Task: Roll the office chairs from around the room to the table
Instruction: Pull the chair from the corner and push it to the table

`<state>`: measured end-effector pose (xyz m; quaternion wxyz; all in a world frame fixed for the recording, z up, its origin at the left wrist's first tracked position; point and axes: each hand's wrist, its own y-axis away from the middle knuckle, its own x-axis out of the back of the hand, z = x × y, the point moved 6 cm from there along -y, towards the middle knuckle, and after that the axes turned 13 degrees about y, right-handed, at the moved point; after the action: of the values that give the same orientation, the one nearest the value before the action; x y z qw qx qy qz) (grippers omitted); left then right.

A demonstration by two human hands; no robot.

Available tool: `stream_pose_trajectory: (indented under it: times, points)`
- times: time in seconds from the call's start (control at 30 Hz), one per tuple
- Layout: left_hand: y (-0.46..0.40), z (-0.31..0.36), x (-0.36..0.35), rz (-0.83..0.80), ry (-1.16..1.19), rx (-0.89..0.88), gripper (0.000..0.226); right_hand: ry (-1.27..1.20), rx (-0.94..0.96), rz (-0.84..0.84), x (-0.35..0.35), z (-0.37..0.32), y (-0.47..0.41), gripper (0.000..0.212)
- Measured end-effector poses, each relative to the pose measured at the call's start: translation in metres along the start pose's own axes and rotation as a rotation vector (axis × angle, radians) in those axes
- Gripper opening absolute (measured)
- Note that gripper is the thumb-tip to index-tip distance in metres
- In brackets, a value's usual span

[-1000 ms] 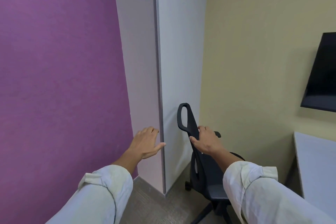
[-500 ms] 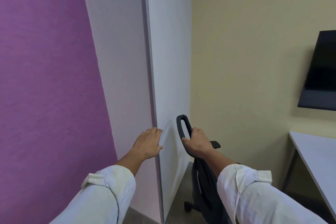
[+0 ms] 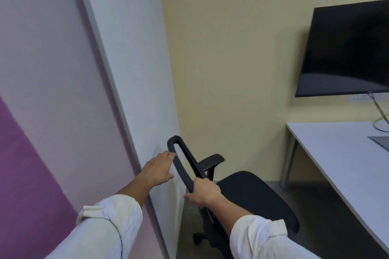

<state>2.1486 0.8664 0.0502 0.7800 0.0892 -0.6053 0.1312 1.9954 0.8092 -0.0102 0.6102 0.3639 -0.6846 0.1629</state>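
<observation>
A black office chair [image 3: 252, 197] stands in the corner beside a white pillar, its seat facing the white table [image 3: 345, 157] at the right. My right hand [image 3: 205, 193] is closed around the chair's thin backrest frame, low on its near edge. My left hand [image 3: 159, 168] reaches forward with fingers spread; its fingertips are at the upper part of the backrest frame, right beside the pillar. The chair's base is mostly hidden by my right arm; one caster shows near the floor.
A white pillar [image 3: 134, 69] and a purple wall [image 3: 25, 164] close off the left side. A dark wall screen [image 3: 347, 48] hangs above the table, with a cable [image 3: 379, 111] running down to it. A table leg [image 3: 288, 164] stands near the chair. Grey carpet lies between chair and table.
The view has swung right, bringing the chair seat, table and screen into sight. My right hand has slid lower on the backrest frame. My left hand has moved off the pillar toward the frame's top.
</observation>
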Motion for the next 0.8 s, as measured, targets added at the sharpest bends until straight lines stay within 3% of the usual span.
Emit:
stream_pose_trajectory:
  times: [0.1,0.2,0.3,0.43,0.8]
  points:
    - [-0.029,-0.010,-0.023,-0.168,-0.028,-0.166,0.077,0.071,-0.091,0.022,-0.009,0.003,0.002,0.035]
    - [-0.053,-0.025,-0.039,-0.236,-0.059,-0.326,0.073,0.044,-0.203,-0.022,-0.012,0.007,0.006,0.027]
    - [-0.072,-0.024,-0.050,-0.247,-0.120,-0.479,0.045,0.041,-0.292,-0.072,-0.011,0.018,0.019,0.028]
    - [-0.083,-0.006,-0.067,-0.358,-0.179,-0.526,0.007,0.121,-0.422,0.042,-0.016,0.028,0.046,0.020]
    - [-0.109,0.003,-0.085,-0.332,-0.314,-0.773,0.017,0.159,-0.586,0.132,-0.014,0.022,0.052,0.018]
